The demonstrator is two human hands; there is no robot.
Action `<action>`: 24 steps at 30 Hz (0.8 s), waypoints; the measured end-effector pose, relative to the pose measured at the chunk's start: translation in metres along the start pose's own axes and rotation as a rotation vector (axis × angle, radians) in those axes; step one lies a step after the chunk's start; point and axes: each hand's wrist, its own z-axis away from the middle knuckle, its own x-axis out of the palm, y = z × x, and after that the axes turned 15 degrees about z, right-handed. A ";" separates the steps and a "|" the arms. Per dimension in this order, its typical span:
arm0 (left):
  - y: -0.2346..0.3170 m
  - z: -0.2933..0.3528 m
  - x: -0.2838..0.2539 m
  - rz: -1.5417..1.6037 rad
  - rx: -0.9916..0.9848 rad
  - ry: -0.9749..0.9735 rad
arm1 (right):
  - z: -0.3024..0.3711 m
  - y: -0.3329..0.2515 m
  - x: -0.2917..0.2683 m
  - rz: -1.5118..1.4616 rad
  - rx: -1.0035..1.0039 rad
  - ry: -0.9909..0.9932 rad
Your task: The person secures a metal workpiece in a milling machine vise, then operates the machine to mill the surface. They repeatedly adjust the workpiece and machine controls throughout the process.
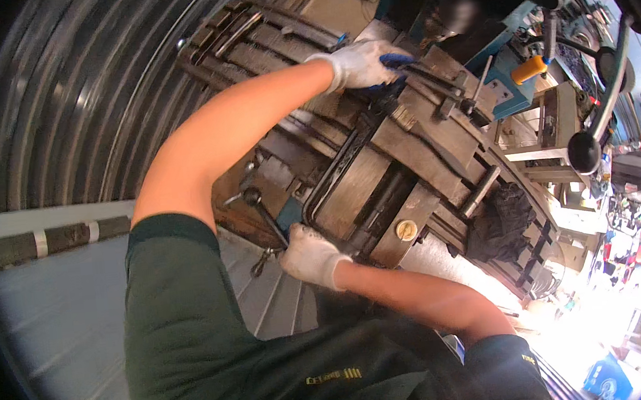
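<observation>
My left hand, in a white glove, reaches far across a big steel machine table. It is closed on a blue-handled tool that lies against the clamped steel blocks. My right hand, also in a white glove, is curled at the near edge of the table. It grips the end of a dark lever with a round black knob. A small metal crank sticks out just left of this hand. A brass-coloured round cap sits on a block to the right of it.
A black rag lies on the table's right side. Behind it stand an orange handle, a black ball knob and a handwheel. Ribbed metal sheeting fills the left, and a grey ribbed floor lies below it.
</observation>
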 end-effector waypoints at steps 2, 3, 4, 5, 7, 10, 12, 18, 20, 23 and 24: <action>-0.011 -0.003 0.002 0.027 -0.031 -0.020 | -0.004 0.003 -0.009 -0.050 -0.015 -0.134; -0.005 -0.003 0.001 0.035 0.026 -0.014 | -0.012 -0.006 -0.004 -0.492 0.266 -0.050; -0.012 -0.003 0.001 0.129 -0.017 -0.038 | -0.019 -0.014 0.003 -0.926 0.519 0.050; -0.013 -0.004 0.001 0.080 0.013 -0.031 | -0.008 -0.001 -0.034 -0.970 0.449 -0.121; -0.032 -0.003 0.005 -0.087 0.136 0.013 | -0.028 -0.012 -0.013 -0.954 0.443 -0.084; -0.004 0.001 0.000 -0.021 -0.006 -0.008 | -0.045 0.001 -0.017 -0.487 0.132 -0.149; 0.006 -0.002 -0.002 0.042 -0.046 -0.032 | -0.064 0.004 -0.005 -0.483 0.177 -0.091; 0.016 0.001 -0.002 0.020 -0.110 -0.013 | -0.080 0.018 0.017 -1.066 0.574 0.181; 0.017 0.000 -0.005 0.073 -0.104 -0.046 | -0.069 0.021 0.020 -0.505 0.334 0.329; 0.012 0.002 -0.005 0.058 -0.092 -0.037 | -0.071 0.020 0.026 -0.410 0.261 0.466; 0.008 0.001 -0.004 0.034 -0.070 -0.028 | -0.068 0.020 0.023 -0.450 0.237 0.460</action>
